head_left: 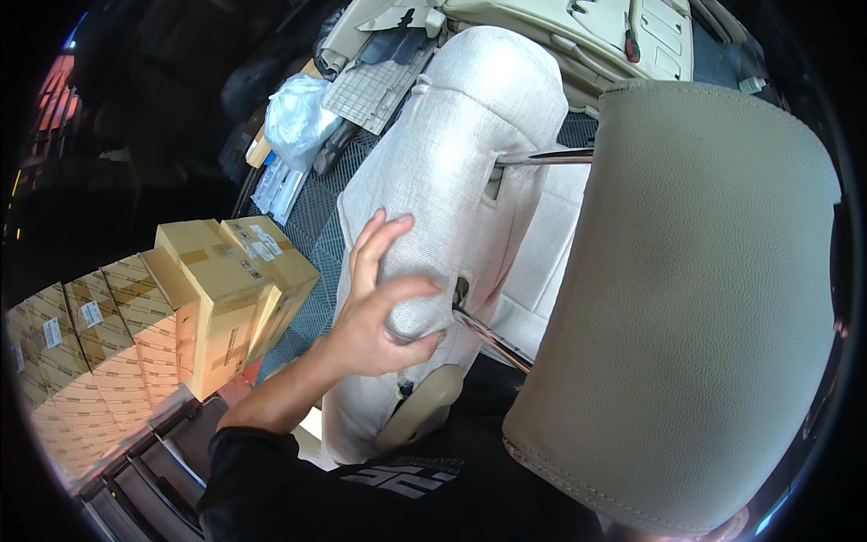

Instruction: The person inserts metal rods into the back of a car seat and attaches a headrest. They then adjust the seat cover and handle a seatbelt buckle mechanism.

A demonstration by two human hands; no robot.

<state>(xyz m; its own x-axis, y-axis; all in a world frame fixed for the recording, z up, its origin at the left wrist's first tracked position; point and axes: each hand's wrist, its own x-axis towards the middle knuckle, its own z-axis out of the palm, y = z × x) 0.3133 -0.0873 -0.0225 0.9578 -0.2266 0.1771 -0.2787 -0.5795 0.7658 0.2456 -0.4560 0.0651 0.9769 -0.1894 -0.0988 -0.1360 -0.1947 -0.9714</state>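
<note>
A car seat back in a light grey fabric cover point(420, 172) stretches away in front of me. My left hand point(366, 321) grips the padded top of it, fingers and thumb curled around a bulge of the cover beside one slot. Close on the right looms a beige leather headrest point(677, 298). Its two metal posts point(555, 156) reach to openings in the cover; how deep they sit, I cannot tell. My right hand point(727, 526) is nearly all hidden behind the headrest, with only a bit of skin showing at its lower edge. Its fingers cannot be made out.
Cardboard boxes point(221, 289) are stacked on the left. A plastic bag point(298, 122) lies farther back, beside a grey textured panel point(379, 86). At the far right, a red-and-black screwdriver point(631, 45) rests on a beige panel point(578, 36). A beige plastic trim piece point(424, 408) is on the seat's near side.
</note>
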